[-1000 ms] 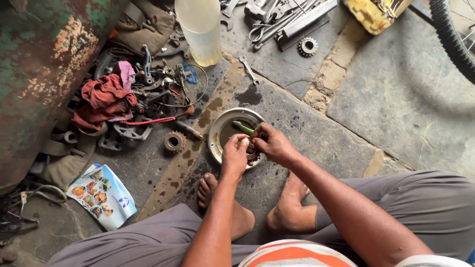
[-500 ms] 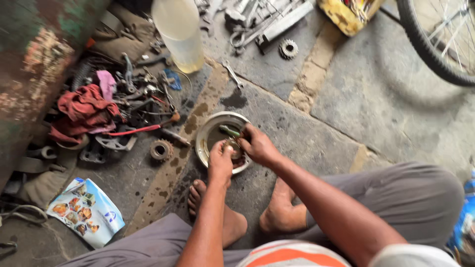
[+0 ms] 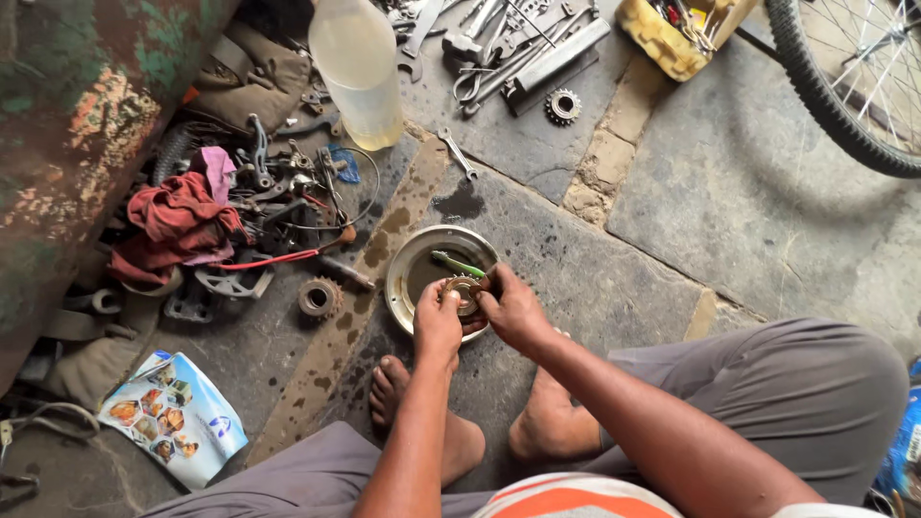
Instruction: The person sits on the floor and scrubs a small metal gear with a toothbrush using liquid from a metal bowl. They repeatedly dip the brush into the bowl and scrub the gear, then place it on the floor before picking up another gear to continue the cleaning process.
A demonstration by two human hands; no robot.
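Over the metal bowl (image 3: pixel 403 264), both hands (image 3: pixel 480 312) grip a small cog (image 3: pixel 463 289)

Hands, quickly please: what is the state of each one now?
Left hand: fingers closed on the small sprocket over the metal bowl.
Right hand: fingers closed on the same sprocket.

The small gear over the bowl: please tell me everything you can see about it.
The small gear is a round, toothed metal part, brownish and dirty-looking, with a hole in its centre. It sits over the round metal bowl of dark liquid. The left hand and right hand both hold it by the edge, beside a green-handled tool.
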